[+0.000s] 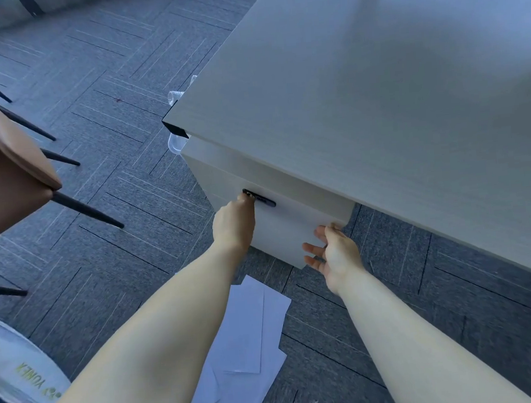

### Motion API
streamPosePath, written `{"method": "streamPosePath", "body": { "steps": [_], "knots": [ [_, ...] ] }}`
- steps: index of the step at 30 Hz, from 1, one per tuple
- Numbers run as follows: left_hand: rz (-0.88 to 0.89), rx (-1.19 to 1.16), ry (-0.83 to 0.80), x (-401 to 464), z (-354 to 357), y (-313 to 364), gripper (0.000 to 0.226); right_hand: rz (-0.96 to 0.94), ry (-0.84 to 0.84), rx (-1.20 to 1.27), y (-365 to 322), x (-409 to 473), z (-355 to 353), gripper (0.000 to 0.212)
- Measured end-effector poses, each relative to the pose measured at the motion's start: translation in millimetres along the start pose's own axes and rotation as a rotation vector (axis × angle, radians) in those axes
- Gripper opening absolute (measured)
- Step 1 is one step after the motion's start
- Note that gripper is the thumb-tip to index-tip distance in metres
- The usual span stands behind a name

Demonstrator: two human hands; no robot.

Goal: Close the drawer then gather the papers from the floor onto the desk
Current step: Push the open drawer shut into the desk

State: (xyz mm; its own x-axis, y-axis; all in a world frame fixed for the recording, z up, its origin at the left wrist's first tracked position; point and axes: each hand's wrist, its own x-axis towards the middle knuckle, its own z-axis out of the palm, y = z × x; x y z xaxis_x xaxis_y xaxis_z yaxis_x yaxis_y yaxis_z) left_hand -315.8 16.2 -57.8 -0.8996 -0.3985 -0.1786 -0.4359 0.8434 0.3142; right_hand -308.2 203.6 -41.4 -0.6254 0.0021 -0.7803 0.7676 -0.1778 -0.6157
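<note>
A pale wooden drawer (287, 223) sits under the desk's (377, 95) near left corner, its front sticking out a little from under the top. My left hand (234, 225) has its fingers closed on the dark handle (262, 199) at the drawer's upper edge. My right hand (334, 254) lies against the drawer's lower right corner, fingers spread on the front. White papers (248, 347), overlapping in a loose pile, lie on the grey carpet between my forearms.
A brown chair (7, 159) with thin black legs stands to the left. A white bag with printed letters (13, 377) lies at the bottom left. Clear plastic (177, 143) pokes out behind the desk corner. Grey carpet tiles (103, 87) cover the floor.
</note>
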Motion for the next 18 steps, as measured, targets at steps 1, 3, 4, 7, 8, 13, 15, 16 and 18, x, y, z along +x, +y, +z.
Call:
{"method": "streamPosePath", "body": {
  "steps": [1, 3, 4, 7, 8, 13, 15, 16, 18],
  "knots": [
    [0.006, -0.001, -0.006, 1.7, 1.1, -1.4, 0.020, -0.002, 0.000, 0.000, -0.2, 0.3, 0.4, 0.040],
    [-0.026, -0.103, -0.025, 6.9, 5.9, -4.5, 0.020, -0.003, 0.000, 0.006, -0.7, 0.5, 1.3, 0.041],
    [-0.059, -0.208, -0.044, 9.1, 8.7, -5.7, 0.024, -0.004, 0.002, 0.008, -0.6, 0.6, 1.5, 0.041],
    [-0.134, -0.463, -0.096, 13.3, 15.3, -8.5, 0.038, -0.013, 0.007, -0.006, 0.2, -0.2, 1.9, 0.043],
    [-0.140, -0.495, -0.109, 13.8, 15.3, -8.6, 0.040, -0.016, 0.011, -0.016, -0.4, -1.1, 2.1, 0.044],
    [-0.253, -0.505, -0.176, -5.6, 1.2, -5.2, 0.052, -0.010, -0.002, -0.131, -5.8, -14.1, 7.6, 0.029],
    [-0.302, -0.577, -0.191, -29.4, -4.1, -9.1, 0.047, -0.028, -0.041, -0.238, -4.7, -25.2, 13.9, 0.024],
    [-0.322, -0.616, -0.188, -45.3, -5.9, -13.2, 0.045, -0.044, -0.063, -0.302, -2.6, -32.1, 17.3, 0.024],
    [-0.380, -0.675, -0.178, -81.0, -7.0, -26.5, 0.043, -0.072, -0.121, -0.428, 5.5, -45.8, 24.7, 0.025]
  ]
}}
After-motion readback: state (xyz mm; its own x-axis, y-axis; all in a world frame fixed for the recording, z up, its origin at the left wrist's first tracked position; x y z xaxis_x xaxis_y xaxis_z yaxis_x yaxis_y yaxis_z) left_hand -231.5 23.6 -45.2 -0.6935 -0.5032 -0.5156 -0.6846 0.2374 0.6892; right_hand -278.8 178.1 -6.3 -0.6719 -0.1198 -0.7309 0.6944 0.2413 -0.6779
